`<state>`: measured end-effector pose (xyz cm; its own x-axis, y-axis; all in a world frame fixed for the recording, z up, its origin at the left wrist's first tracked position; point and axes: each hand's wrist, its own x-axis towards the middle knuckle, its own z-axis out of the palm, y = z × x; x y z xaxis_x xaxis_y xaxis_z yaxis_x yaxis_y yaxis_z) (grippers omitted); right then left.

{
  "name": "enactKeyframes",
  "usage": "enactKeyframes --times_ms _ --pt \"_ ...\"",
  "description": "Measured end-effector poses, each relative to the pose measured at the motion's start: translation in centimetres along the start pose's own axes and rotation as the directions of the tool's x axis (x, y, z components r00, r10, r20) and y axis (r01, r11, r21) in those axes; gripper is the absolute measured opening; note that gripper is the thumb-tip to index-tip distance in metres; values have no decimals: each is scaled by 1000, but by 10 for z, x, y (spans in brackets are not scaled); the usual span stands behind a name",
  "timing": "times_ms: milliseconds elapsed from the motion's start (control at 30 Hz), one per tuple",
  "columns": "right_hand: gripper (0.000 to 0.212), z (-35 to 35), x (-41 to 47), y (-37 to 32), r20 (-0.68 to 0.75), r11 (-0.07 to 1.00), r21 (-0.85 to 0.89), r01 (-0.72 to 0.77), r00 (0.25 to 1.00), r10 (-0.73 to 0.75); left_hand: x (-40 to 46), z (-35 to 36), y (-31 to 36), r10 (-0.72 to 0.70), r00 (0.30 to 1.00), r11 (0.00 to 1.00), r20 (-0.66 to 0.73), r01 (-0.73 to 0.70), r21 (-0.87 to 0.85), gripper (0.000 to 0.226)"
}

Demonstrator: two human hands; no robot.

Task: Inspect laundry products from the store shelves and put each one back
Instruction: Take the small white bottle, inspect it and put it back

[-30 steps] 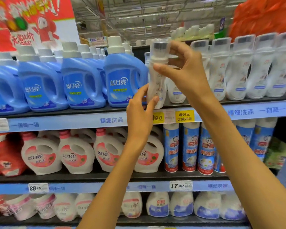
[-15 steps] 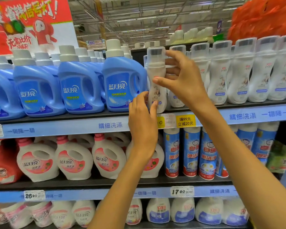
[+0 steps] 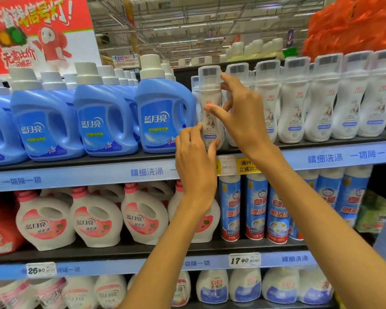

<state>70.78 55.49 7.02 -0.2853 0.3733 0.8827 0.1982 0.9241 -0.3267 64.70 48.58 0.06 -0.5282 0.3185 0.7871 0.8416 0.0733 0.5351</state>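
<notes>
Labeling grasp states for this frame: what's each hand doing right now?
Left hand: grips the bottle at its base.
Right hand: fingers spread by the bottle's cap and middle; grip cannot be told.
</notes>
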Motion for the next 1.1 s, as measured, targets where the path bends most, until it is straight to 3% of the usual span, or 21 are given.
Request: enactKeyframes --times_ms 267,400,467,533,600,700,933,1100 --pt "57 -1 -4 -2 -54 998 55 5 999 -2 4 0 4 -10 999 998 48 8 58 45" --pt "35 -21 0 4 -221 996 81 44 975 -25 4 -4 8 -38 997 993 64 45 -108 47" --pt "34 -33 8 8 -266 998 -9 63 962 -64 5 -5 13 -13 1000 987 22 17 -162 52" --pt "45 -41 20 13 -202 953 -291 82 969 -144 7 -4 20 42 999 980 -16 -44 -195 51" --pt "57 -44 29 20 -36 857 -504 106 989 -144 8 -2 27 100 995 972 -20 -102 -213 48" --pt "61 -42 33 27 116 814 -566 132 990 -80 6 4 34 156 988 963 -18 -156 -219 38" --pt "57 -49 20 28 64 847 -506 164 986 -152 -5 13 30 154 984 978 87 -139 -153 45" --pt "49 -53 -1 16 -61 976 -104 191 978 -198 -11 15 30 121 989 979 85 -105 -175 48"
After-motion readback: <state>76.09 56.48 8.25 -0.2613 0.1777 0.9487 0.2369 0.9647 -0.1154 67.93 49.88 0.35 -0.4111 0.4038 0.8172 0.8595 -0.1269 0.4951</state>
